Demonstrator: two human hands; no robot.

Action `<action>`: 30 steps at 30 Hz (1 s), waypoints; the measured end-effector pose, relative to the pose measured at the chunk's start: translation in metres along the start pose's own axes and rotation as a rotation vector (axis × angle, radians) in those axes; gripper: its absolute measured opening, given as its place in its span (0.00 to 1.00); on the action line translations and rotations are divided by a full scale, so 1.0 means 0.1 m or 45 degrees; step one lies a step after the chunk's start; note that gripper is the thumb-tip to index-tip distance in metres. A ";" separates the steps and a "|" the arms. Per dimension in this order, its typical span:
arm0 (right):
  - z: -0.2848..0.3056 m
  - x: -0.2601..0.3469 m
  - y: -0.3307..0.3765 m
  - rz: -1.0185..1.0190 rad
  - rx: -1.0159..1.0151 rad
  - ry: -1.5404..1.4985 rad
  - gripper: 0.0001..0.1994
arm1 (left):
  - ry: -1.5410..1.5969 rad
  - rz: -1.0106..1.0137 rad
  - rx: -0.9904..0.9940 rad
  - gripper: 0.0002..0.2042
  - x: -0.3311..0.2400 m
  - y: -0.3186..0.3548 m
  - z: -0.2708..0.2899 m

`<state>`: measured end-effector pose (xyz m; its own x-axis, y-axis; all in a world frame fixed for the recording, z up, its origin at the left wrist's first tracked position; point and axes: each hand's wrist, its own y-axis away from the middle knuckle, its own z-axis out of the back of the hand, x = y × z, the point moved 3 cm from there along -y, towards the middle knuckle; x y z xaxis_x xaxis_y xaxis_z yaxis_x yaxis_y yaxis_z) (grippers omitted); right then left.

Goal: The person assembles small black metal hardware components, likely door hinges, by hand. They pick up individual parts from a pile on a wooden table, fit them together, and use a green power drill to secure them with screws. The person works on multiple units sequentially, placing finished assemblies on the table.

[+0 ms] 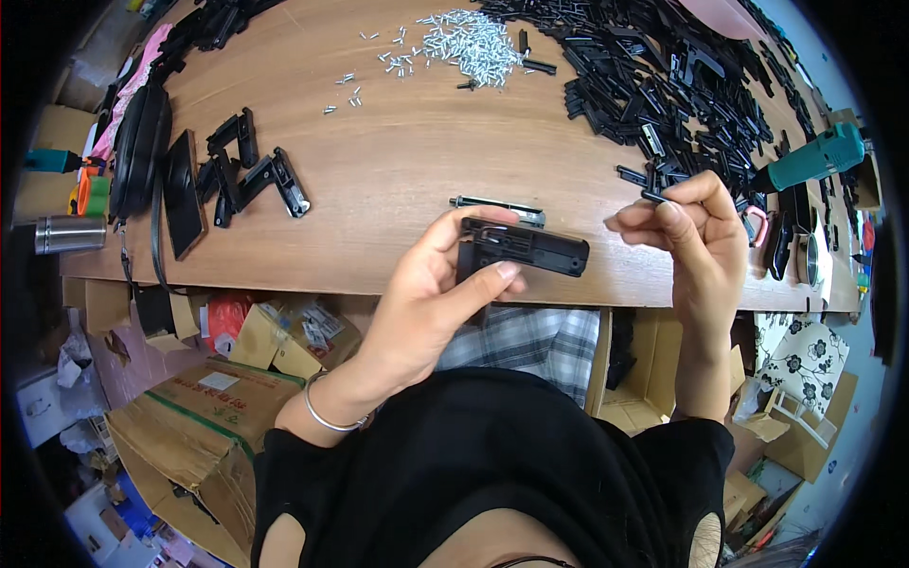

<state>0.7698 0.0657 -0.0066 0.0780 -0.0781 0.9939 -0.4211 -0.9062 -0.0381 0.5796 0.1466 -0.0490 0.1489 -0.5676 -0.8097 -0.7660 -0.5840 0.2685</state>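
My left hand is closed round a black pistol-shaped plastic body, thumb along its near side, above the table's front edge. The body's open inner side shows slots and ribs. Just beyond it, a slim black-and-silver part lies on the table, partly hidden by my left fingers. To the right, my right hand is raised, pinching a small dark piece between thumb and forefinger; its exact kind is too small to make out.
Small silver screws lie heaped at the back, near a large pile of black plastic parts. A teal power screwdriver is at far right. Black pistol-shaped pieces, a phone and a black case lie left. Cardboard boxes stand below.
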 end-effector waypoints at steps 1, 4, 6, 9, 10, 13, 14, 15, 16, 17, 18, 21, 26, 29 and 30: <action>-0.01 -0.01 0.04 0.057 -0.030 0.100 0.03 | 0.018 0.017 0.022 0.16 0.02 0.00 -0.03; -0.02 -0.11 0.15 0.243 0.032 0.330 0.07 | 0.023 0.040 0.033 0.18 0.09 0.01 -0.15; -0.21 -0.07 0.19 0.564 0.011 0.493 0.07 | -0.057 -0.026 0.037 0.17 0.15 0.01 -0.19; -0.30 -0.14 0.23 0.652 0.088 0.574 0.07 | -0.089 -0.137 0.086 0.17 0.23 0.03 -0.23; -0.33 -0.17 0.25 0.641 0.125 0.631 0.07 | -0.095 -0.177 0.113 0.17 0.25 0.02 -0.25; -0.36 -0.30 0.30 0.499 0.063 0.440 0.06 | -0.171 -0.248 0.130 0.16 0.23 0.04 -0.27; -0.36 -0.34 0.31 0.429 0.035 0.368 0.06 | -0.206 -0.274 0.135 0.16 0.23 0.05 -0.27; -0.36 -0.36 0.33 0.496 0.019 0.339 0.05 | -0.218 -0.323 0.141 0.15 0.23 0.05 -0.28; -0.36 -0.37 0.35 0.455 0.013 0.246 0.05 | -0.230 -0.371 0.147 0.15 0.23 0.06 -0.30; -0.38 -0.38 0.38 0.413 0.007 0.153 0.05 | -0.242 -0.418 0.153 0.14 0.23 0.06 -0.31; -0.40 -0.39 0.40 0.372 0.001 0.061 0.05 | -0.273 -0.402 0.169 0.14 0.24 0.08 -0.31; -0.37 -0.40 0.39 0.420 0.045 -0.103 0.04 | -0.321 -0.355 0.189 0.13 0.23 0.14 -0.32; -0.34 -0.44 0.38 0.558 0.009 0.055 0.05 | -0.260 -0.275 0.234 0.13 0.28 0.11 -0.32; -0.35 -0.40 0.39 0.638 -0.004 0.325 0.05 | -0.350 -0.319 0.216 0.14 0.27 0.14 -0.31; -0.35 -0.37 0.40 0.648 0.005 0.383 0.05 | -0.392 -0.347 0.209 0.15 0.26 0.16 -0.30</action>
<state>0.7184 0.0464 -0.0408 -0.3927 -0.3828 0.8362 -0.3351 -0.7872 -0.5177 0.5902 0.1053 -0.0503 0.1851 -0.1920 -0.9638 -0.8173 -0.5746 -0.0425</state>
